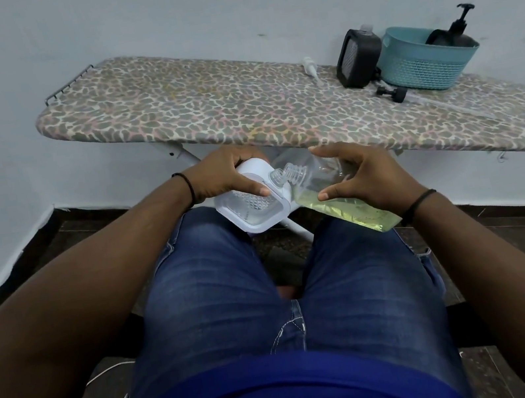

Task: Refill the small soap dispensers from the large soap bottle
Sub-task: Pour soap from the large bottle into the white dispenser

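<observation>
Over the lap: left hand (222, 177) grips one white dispenser (251, 200), right hand (364, 174) holds one large bottle (341, 199), necks touching. On ironing board (204, 111): two black dispensers, one (357, 56) standing, one (456, 34) inside one teal basket (420, 68).

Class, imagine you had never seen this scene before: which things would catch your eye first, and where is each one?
First, the two hands at centre, above the lap: the left hand grips a small white soap dispenser and the right hand holds a large clear bottle of yellow-green soap, tilted so the two open necks meet. Next, the leopard-print ironing board behind them against the wall, with a teal basket and a black dispenser at its right end.
</observation>
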